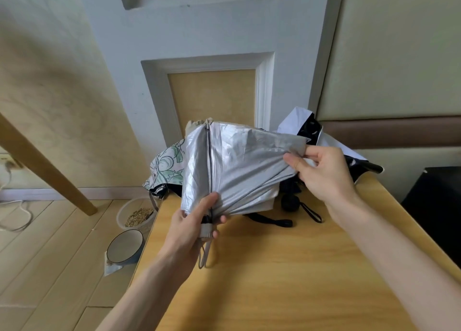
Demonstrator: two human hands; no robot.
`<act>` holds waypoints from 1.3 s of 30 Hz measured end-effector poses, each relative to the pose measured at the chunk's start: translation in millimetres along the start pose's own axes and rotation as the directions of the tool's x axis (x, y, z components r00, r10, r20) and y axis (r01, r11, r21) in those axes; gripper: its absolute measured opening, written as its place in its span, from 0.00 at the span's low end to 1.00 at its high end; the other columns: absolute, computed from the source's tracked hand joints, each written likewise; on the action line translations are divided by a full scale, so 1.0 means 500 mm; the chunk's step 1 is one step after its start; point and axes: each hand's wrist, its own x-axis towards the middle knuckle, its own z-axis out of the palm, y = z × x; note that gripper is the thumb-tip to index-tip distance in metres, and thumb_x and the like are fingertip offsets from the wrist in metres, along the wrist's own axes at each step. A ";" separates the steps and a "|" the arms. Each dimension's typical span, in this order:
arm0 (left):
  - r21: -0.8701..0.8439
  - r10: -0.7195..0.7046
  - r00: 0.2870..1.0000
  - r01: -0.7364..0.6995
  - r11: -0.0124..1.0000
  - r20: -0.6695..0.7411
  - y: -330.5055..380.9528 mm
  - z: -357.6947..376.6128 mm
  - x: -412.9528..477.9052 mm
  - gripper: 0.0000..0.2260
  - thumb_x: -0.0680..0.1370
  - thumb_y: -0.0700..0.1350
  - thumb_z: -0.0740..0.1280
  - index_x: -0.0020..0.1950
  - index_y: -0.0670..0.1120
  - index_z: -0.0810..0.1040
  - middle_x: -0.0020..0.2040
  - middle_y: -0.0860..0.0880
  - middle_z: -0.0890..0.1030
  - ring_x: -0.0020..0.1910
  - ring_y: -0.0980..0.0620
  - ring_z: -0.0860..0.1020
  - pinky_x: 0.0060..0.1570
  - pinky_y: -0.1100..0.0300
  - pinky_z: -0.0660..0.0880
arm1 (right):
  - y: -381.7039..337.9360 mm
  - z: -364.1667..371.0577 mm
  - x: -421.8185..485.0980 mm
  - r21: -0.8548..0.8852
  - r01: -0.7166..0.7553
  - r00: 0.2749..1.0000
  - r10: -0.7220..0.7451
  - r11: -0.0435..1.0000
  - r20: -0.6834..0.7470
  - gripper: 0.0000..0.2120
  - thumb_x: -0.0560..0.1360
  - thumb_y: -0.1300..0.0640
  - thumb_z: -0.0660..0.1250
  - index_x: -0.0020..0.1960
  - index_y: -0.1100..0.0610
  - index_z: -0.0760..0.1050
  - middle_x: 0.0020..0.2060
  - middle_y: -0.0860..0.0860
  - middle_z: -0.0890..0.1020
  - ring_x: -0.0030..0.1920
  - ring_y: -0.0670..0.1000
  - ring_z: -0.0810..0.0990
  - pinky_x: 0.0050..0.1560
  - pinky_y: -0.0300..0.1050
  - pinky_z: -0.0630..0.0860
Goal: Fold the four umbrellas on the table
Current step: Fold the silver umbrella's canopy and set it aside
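A silver umbrella [237, 166] is held above the wooden table [287, 280], its canopy collapsed but loose. My left hand [192, 228] grips its grey handle and shaft at the lower end, the wrist strap hanging below. My right hand [321, 171] pinches a flap of the silver canopy and holds it stretched out to the right. Behind it lie a white umbrella with a green leaf print [169, 166] at the table's far left corner and a white-and-black umbrella [311, 128] at the far right. A black handle with a strap [291, 202] lies under the silver canopy.
The table stands against a white panelled door and a padded wall. On the wood floor to the left are a clear tub of grain [136, 214] and a dark-rimmed bowl [124, 247]. A wooden beam [47, 166] slants at the left. A black object [434, 206] stands at the right.
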 end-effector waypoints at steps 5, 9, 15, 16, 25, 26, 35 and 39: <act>-0.018 -0.103 0.990 0.106 0.994 0.097 0.002 0.000 -0.009 0.17 0.78 0.46 0.75 0.63 0.39 0.80 0.42 0.44 0.78 0.33 0.51 0.75 0.27 0.63 0.72 | 0.004 -0.007 0.001 0.263 -0.123 0.992 0.129 0.957 -0.006 0.07 0.79 0.61 0.74 0.55 0.53 0.85 0.43 0.45 0.89 0.42 0.39 0.85 0.46 0.35 0.79; -0.025 -0.036 0.999 0.037 0.999 0.011 -0.002 -0.005 -0.003 0.18 0.77 0.46 0.76 0.62 0.37 0.80 0.39 0.43 0.77 0.32 0.51 0.73 0.25 0.64 0.70 | 0.024 0.011 -0.011 0.377 -0.316 0.948 0.270 0.871 0.170 0.15 0.75 0.55 0.78 0.60 0.56 0.84 0.53 0.49 0.89 0.55 0.49 0.87 0.58 0.45 0.81; 0.057 0.099 0.992 -0.095 0.994 -0.075 0.004 -0.019 0.009 0.14 0.79 0.46 0.75 0.61 0.40 0.81 0.39 0.46 0.80 0.31 0.51 0.75 0.29 0.62 0.71 | 0.035 0.009 -0.009 0.237 -0.283 0.957 0.255 0.929 0.141 0.11 0.73 0.64 0.79 0.54 0.58 0.85 0.47 0.51 0.90 0.49 0.50 0.89 0.44 0.37 0.82; 0.059 0.112 0.991 -0.108 0.992 -0.078 0.003 -0.018 0.010 0.13 0.79 0.46 0.74 0.61 0.40 0.82 0.39 0.47 0.81 0.31 0.51 0.76 0.30 0.62 0.72 | 0.033 0.009 -0.009 0.235 -0.272 0.960 0.246 0.933 0.135 0.10 0.73 0.63 0.78 0.54 0.58 0.85 0.47 0.51 0.90 0.49 0.50 0.89 0.44 0.38 0.81; 0.192 0.220 0.973 -0.202 0.960 -0.077 -0.008 -0.019 0.013 0.25 0.69 0.55 0.78 0.59 0.40 0.81 0.37 0.50 0.80 0.32 0.53 0.77 0.32 0.59 0.73 | -0.015 -0.005 -0.011 0.254 -0.266 0.954 0.215 0.930 0.210 0.08 0.79 0.57 0.74 0.53 0.61 0.86 0.46 0.57 0.89 0.43 0.52 0.87 0.42 0.40 0.83; 0.200 0.215 0.975 -0.199 0.959 -0.060 -0.010 -0.021 0.017 0.28 0.67 0.56 0.80 0.59 0.40 0.81 0.36 0.50 0.79 0.32 0.54 0.76 0.32 0.60 0.73 | -0.031 -0.007 -0.012 0.250 -0.243 0.954 0.185 0.937 0.234 0.07 0.79 0.57 0.74 0.53 0.61 0.86 0.46 0.57 0.89 0.42 0.52 0.87 0.42 0.40 0.83; 0.208 0.297 0.939 -0.261 0.943 -0.171 -0.003 -0.014 0.010 0.23 0.80 0.64 0.66 0.47 0.42 0.78 0.32 0.47 0.77 0.34 0.50 0.75 0.32 0.60 0.74 | 0.017 0.003 -0.040 -0.350 0.090 0.917 -0.215 0.932 -0.337 0.10 0.78 0.55 0.73 0.56 0.54 0.75 0.47 0.50 0.79 0.48 0.51 0.79 0.52 0.54 0.78; 0.024 0.270 0.941 -0.270 0.962 -0.203 0.012 0.020 0.001 0.24 0.81 0.64 0.63 0.49 0.42 0.81 0.38 0.46 0.81 0.35 0.52 0.79 0.35 0.59 0.78 | 0.025 0.110 -0.119 -0.126 0.221 0.954 -0.187 0.967 0.235 0.06 0.78 0.53 0.75 0.49 0.48 0.78 0.39 0.47 0.83 0.40 0.48 0.83 0.42 0.46 0.79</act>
